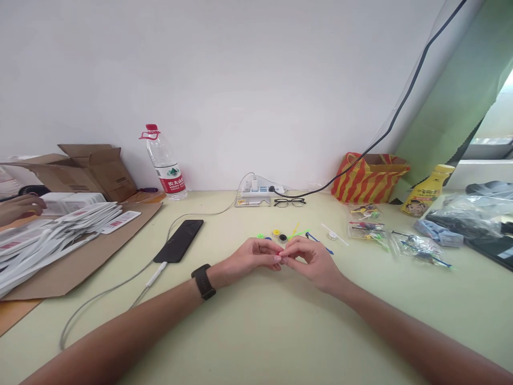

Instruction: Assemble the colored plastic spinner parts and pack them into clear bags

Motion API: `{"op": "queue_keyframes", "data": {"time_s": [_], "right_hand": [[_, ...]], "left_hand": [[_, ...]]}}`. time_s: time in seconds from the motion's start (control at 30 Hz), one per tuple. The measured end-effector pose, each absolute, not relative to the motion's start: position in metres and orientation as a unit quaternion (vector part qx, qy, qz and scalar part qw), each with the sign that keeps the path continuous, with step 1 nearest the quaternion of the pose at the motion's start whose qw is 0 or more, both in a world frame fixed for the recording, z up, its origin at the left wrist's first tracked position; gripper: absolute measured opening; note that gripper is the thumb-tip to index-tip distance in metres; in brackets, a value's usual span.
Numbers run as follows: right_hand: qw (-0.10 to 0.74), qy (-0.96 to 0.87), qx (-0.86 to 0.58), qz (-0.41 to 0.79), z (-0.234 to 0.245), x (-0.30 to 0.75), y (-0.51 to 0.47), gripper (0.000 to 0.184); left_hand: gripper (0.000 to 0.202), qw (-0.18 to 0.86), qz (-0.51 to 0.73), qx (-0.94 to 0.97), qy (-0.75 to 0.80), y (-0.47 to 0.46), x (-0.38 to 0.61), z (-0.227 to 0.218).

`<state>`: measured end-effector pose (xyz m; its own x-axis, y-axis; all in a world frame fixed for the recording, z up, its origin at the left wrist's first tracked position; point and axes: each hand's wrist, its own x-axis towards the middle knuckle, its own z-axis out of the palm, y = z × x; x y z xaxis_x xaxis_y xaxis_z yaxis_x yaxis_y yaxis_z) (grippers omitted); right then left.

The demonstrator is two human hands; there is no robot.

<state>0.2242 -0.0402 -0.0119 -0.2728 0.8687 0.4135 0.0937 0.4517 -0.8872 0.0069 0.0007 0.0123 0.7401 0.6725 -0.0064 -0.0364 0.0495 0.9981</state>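
My left hand (258,253) and my right hand (308,260) meet fingertip to fingertip above the table. Both pinch a small red piece (280,253), mostly hidden by the fingers, so its shape cannot be made out. Just beyond the hands lie small plastic parts: a yellow disc (276,232), a black ring (282,238) and a green piece (260,236). Thin sticks lie to their right, among them a blue one (326,247) and a white one (335,235) with a round white piece beside it.
A black phone (179,241) on a white cable lies left, near cardboard (60,272) with stacked white strips. Farther back stand a water bottle (166,166), a power strip (260,190) and glasses (289,202). Bagged parts (420,247) and a yellow bottle (427,191) are right. Another person's hand (22,208) shows far left.
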Motion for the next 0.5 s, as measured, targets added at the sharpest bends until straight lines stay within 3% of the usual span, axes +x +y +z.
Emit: {"op": "queue_keyframes", "data": {"time_s": [0.5], "right_hand": [[0.534,-0.592,-0.342,0.498,-0.0108,0.222,-0.0397,0.009]], "left_hand": [[0.026,0.742,0.238,0.571,0.259,0.0056,0.004,0.0083]]}}
